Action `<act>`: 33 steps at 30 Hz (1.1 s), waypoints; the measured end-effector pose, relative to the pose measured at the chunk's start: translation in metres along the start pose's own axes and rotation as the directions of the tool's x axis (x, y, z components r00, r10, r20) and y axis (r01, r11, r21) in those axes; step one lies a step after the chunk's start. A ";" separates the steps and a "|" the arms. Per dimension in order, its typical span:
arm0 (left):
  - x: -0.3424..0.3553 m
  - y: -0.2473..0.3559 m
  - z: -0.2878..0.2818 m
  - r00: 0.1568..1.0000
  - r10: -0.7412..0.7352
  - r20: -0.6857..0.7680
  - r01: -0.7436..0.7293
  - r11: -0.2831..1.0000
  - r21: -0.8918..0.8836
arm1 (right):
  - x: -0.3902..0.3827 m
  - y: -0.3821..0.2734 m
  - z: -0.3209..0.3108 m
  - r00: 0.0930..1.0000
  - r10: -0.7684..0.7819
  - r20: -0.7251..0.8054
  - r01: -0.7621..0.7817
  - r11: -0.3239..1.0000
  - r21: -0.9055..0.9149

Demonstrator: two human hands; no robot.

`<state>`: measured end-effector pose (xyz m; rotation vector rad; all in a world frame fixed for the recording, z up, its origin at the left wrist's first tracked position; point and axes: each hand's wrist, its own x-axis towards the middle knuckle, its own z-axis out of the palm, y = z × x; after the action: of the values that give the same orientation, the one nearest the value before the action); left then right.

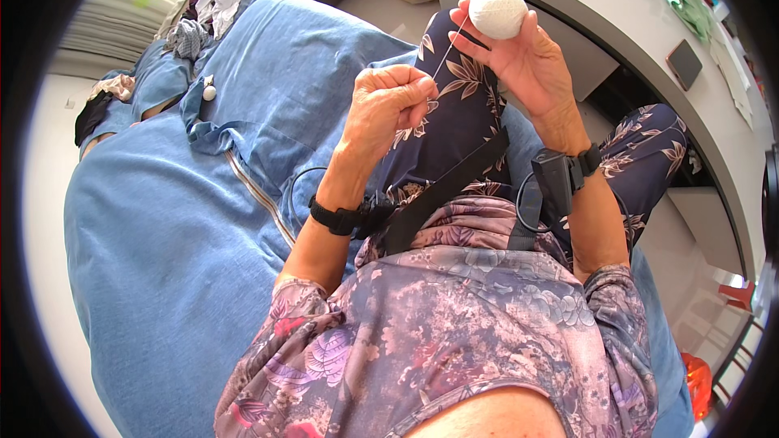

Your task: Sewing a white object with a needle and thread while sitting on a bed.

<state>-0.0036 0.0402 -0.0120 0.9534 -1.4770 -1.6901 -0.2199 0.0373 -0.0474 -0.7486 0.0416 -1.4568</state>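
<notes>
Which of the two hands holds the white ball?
The right hand, cradling the white ball; the left hand instead pinches the thread leading to it.

Head view, single, fisheye, upright: we look steeply down from head height, over the patterned shirt (479, 308), toward left hand (391, 97) and right hand (531, 71), close by.

A taut white thread (449, 52) bars the gap between the left hand (395, 101) and the ball (497, 12) in the right hand (531, 65). Left of the left hand, room is open above the blue cover (146, 276); rightward, the desk (618, 15) limits passage; floral trousers (466, 75) block below.
</notes>
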 end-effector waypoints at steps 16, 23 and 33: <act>-0.020 0.043 0.019 0.979 0.168 0.119 -0.197 0.933 0.301 | -0.003 0.011 0.012 0.976 -0.064 -0.209 -0.088 0.760 -0.644; 0.016 0.058 -0.003 0.959 0.281 -0.032 -0.273 0.950 0.154 | -0.005 0.011 0.019 0.984 0.178 -0.030 -0.136 0.626 -0.768; 0.028 0.015 -0.005 0.984 0.142 -0.110 -0.129 0.985 0.114 | -0.006 0.003 0.027 0.975 0.209 0.077 -0.118 0.777 -0.618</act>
<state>-0.0128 0.0119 0.0001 0.9690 -1.5297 -1.4455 -0.2055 0.0543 -0.0300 -1.3449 0.4823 -1.2131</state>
